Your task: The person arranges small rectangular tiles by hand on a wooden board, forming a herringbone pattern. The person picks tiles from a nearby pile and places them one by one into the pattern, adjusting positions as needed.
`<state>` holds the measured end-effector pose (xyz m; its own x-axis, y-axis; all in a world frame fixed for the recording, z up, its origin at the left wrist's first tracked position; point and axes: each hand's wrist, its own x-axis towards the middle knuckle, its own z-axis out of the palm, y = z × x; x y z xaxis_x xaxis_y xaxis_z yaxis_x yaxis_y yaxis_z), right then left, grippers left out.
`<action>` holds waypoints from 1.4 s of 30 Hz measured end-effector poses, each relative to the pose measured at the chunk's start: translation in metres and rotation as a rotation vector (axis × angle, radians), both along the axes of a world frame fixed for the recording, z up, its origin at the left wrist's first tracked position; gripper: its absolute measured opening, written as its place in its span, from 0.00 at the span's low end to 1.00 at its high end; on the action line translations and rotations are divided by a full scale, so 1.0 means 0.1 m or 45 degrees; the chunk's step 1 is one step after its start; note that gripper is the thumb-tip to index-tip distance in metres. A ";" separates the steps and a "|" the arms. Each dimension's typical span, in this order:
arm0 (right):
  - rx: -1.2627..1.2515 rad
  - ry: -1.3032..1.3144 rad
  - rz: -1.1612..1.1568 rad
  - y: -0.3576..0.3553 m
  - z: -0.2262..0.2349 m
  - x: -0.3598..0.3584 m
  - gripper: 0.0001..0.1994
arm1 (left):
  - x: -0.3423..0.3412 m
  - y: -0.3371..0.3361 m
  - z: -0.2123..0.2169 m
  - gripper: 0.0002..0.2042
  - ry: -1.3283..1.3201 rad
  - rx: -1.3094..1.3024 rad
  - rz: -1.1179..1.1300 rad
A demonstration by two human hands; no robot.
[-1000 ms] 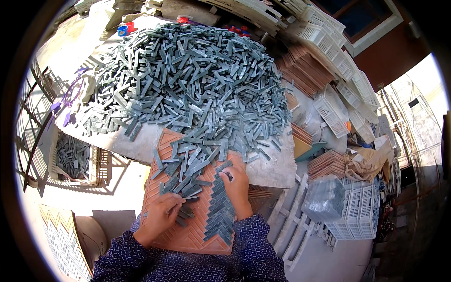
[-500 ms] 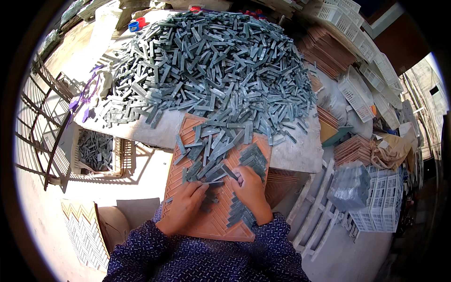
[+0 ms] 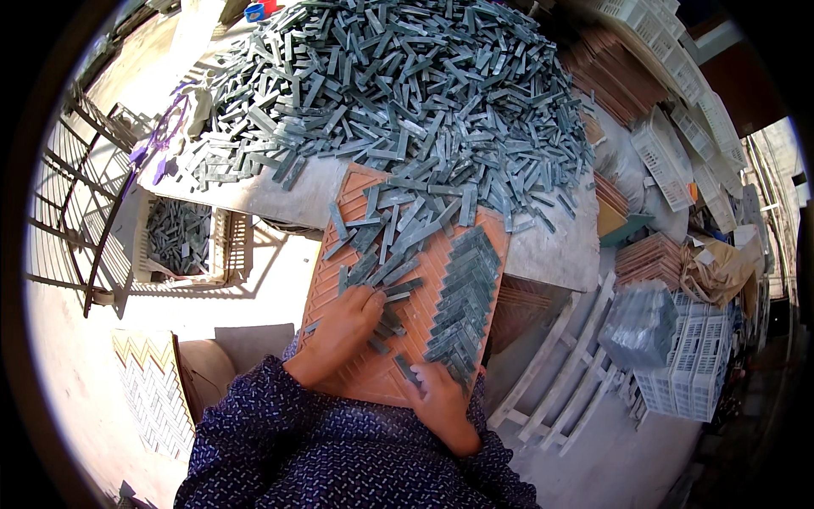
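A: Where is the orange grooved board (image 3: 365,382) sitting?

B: Directly in front of the person's torso. Its far end is overlapping the near edge of the pale table (image 3: 555,259).

A: And what is it carrying?

B: Thin grey-green strips. Along its right side a herringbone block (image 3: 466,297) is covering the grooves. Loose strips (image 3: 398,246) are lying jumbled across the far end and middle. Bare grooves are showing down the left side and between the two groups.

A: Right hand (image 3: 441,403)?

B: Low on the board, near the block's near end. Thumb and finger are pinching a single dark strip (image 3: 405,367), which is sitting just left of the block.

A: Left hand (image 3: 343,331)?

B: Bunching its fingers over the near part of the loose strips. Strips are showing right beside the fingertips; cannot tell whether it is gripping one.

A: Further out?

B: A broad heap of similar strips (image 3: 407,102) is spreading over the table. On the ground to the left, a slatted crate (image 3: 220,242) is holding more. A pale herringbone panel (image 3: 153,390) is standing lower left.

A: Right side?

B: A clear-wrapped grey bundle (image 3: 640,322) is resting by white crates (image 3: 687,365); reddish boards (image 3: 649,259) are lying stacked just behind.
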<state>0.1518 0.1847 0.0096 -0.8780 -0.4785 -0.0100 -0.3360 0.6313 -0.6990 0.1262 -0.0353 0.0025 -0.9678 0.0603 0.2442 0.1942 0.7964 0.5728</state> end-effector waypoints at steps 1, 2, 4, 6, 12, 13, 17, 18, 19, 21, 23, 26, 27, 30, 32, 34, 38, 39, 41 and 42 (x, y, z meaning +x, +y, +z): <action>0.021 0.023 0.009 0.00 0.00 0.01 0.14 | 0.06 -0.02 0.04 0.12 -0.056 0.052 0.028; 0.043 0.046 0.019 0.00 0.00 0.03 0.14 | 0.13 -0.03 0.08 0.11 -0.113 0.104 0.056; 0.072 0.097 0.039 0.00 0.00 0.05 0.13 | 0.29 -0.10 0.14 0.11 -0.132 0.221 0.112; 0.084 0.157 0.057 -0.01 -0.02 0.06 0.13 | 0.48 -0.15 0.16 0.11 -0.226 0.312 0.173; 0.077 0.207 0.045 -0.05 -0.09 0.06 0.10 | 0.99 -0.10 0.10 0.11 -0.309 0.368 0.161; 0.061 0.199 0.028 -0.05 -0.11 0.05 0.09 | 1.03 -0.08 0.06 0.11 -0.272 0.341 0.131; 0.032 0.156 -0.031 -0.07 -0.17 0.05 0.09 | 1.10 -0.01 -0.03 0.13 -0.084 0.138 0.065; 0.033 0.143 -0.048 -0.08 -0.18 0.06 0.10 | 1.09 0.00 -0.02 0.13 -0.055 0.111 0.056; 0.069 0.147 -0.048 -0.08 -0.17 0.06 0.10 | 1.07 0.01 0.01 0.13 -0.026 0.084 0.047; 0.140 0.151 -0.046 -0.06 -0.17 0.05 0.10 | 1.06 0.03 0.03 0.13 0.008 0.056 0.039; 0.158 0.121 -0.017 -0.07 -0.14 0.03 0.10 | 1.06 0.05 0.02 0.13 0.020 0.056 0.042; 0.171 0.076 0.003 -0.09 -0.10 -0.01 0.11 | 1.04 0.09 0.00 0.13 -0.019 0.031 0.017; 0.171 0.060 0.007 -0.09 -0.09 -0.02 0.11 | 1.03 0.11 -0.01 0.13 -0.030 0.021 0.015; 0.053 0.033 -0.075 -0.09 -0.06 -0.02 0.11 | 1.01 0.15 -0.03 0.12 -0.043 0.020 0.008; -0.010 -0.034 -0.113 -0.08 0.00 -0.03 0.12 | 0.97 0.16 -0.03 0.12 -0.028 0.060 -0.002; -0.058 -0.059 -0.136 -0.07 0.01 -0.04 0.12 | 0.91 0.18 0.00 0.12 -0.088 0.030 -0.055; -0.094 0.015 -0.101 -0.10 0.08 -0.09 0.11 | 0.87 0.21 -0.09 0.12 -0.167 0.000 -0.101; -0.095 0.039 -0.082 -0.11 0.10 -0.11 0.10 | 0.86 0.21 -0.08 0.12 -0.179 0.001 -0.098; -0.140 0.103 0.016 -0.18 0.13 -0.20 0.10 | 0.85 0.22 -0.05 0.12 -0.205 0.006 -0.091; -0.167 0.134 0.067 -0.24 0.14 -0.24 0.10 | 0.84 0.22 -0.04 0.12 -0.187 0.037 -0.084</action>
<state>0.1274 0.1605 0.0236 -0.8447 -0.5149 0.1463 -0.4420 0.5169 -0.7331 0.2101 -0.0131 -0.0018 -0.9874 0.1196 0.1033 0.1579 0.7674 0.6214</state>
